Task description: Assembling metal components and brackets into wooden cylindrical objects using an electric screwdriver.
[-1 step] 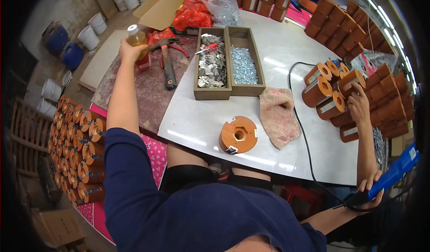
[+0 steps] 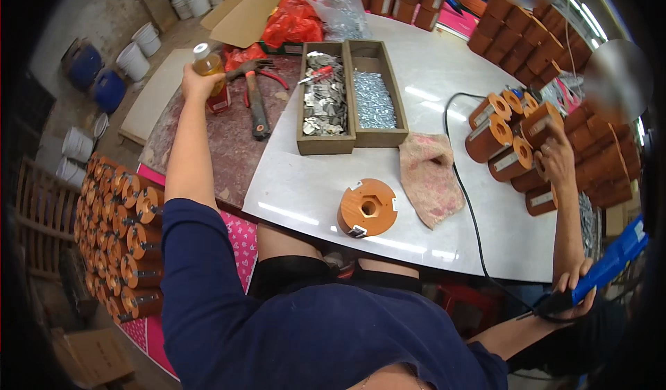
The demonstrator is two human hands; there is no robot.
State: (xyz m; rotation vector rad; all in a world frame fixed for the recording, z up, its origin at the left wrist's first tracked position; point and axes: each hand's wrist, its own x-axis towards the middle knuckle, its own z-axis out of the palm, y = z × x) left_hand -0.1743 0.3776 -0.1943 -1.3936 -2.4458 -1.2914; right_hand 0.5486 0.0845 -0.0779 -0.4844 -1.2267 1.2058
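Observation:
At the upper left, my left hand [image 2: 199, 83] is closed around a bottle [image 2: 211, 67] with a white cap and amber liquid, on the dark red board. My right hand [image 2: 577, 294], at the lower right, grips a blue handheld power tool [image 2: 610, 262] with a black cord. Between them, near the table's front edge, stands an orange-brown cylinder [image 2: 357, 206] with a hexagonal hole and small metal plates at its rim. A hammer [image 2: 257, 102] lies beside the bottle, next to red-handled pliers [image 2: 276, 78].
Another person's hand [image 2: 557, 158] touches stacked orange-brown cylinders [image 2: 489, 140] at the right. Two joined wooden boxes hold metal plates [image 2: 325, 102] and screws [image 2: 374, 99]. A stained cloth [image 2: 431, 182] lies beside the black cord [image 2: 472, 217]. More cylinders [image 2: 142, 244] are piled at the left.
The other person's head has come into view at the right, and that person's fingers have shifted slightly on the cylinders. My two hands keep their grips.

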